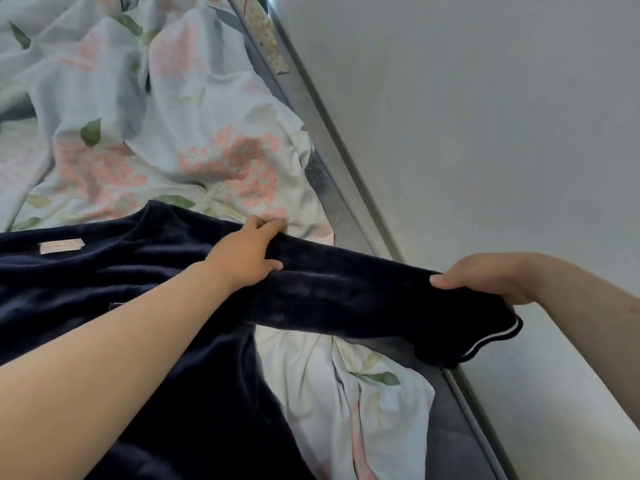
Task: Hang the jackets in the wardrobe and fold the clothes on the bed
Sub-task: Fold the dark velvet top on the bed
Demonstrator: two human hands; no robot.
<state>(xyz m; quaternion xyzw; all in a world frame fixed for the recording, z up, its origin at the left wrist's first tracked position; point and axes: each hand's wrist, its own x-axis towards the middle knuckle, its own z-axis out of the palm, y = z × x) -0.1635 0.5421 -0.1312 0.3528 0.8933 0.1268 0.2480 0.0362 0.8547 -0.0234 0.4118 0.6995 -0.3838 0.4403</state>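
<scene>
Floral-sheeted bed beside pale wall. Navy velour top spread near-left, sleeve stretched right. Left hand gripping sleeve by shoulder; right hand pinching near striped cuff. Likely soft, limp, light; best held at seams.

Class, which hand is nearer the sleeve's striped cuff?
Right. The right hand grips the sleeve beside the cuff; the left hand holds it farther along, toward the shoulder.

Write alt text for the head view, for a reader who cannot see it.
The left hand and right hand hold one sleeve of a navy garment stretched out, the right near its white-striped cuff. A floral duvet lies underneath, beside a pale wall.
</scene>
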